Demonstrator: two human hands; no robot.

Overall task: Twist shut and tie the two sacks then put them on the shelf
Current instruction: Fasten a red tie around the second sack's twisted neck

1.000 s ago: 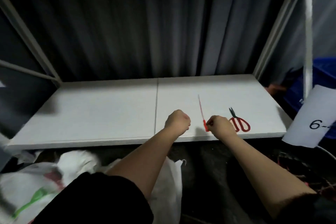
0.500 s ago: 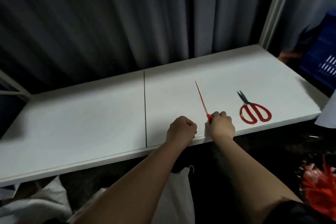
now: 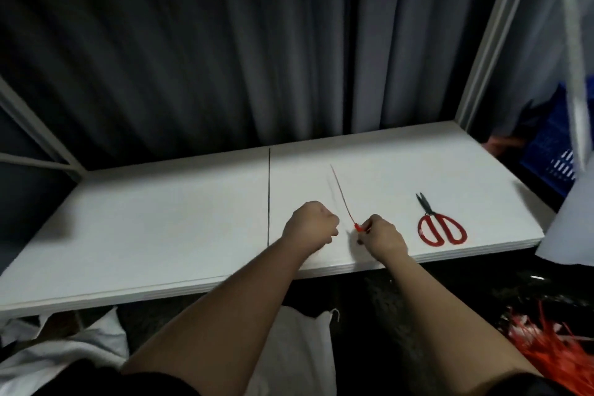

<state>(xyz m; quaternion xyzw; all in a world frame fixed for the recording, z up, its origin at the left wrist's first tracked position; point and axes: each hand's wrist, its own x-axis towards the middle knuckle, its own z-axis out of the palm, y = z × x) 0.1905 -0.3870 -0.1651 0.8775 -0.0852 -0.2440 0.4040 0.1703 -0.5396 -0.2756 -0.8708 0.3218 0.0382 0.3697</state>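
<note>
right hand (image 3: 382, 236) grip pinches the red tie (image 3: 343, 199) by its near head, strip running away up the shelf (image 3: 160, 209), left hand (image 3: 310, 223) fisted empty beside it.

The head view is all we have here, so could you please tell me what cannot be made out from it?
- Sacks: mostly hidden below the shelf edge and behind the forearms; whether they are tied cannot be told.
- Left hand: fist seen from behind, so anything inside it is hidden.
- Red tie: its near end is covered by the right hand pinching it.
- Red bundle: blurred and cut off at the lower right edge.
</note>
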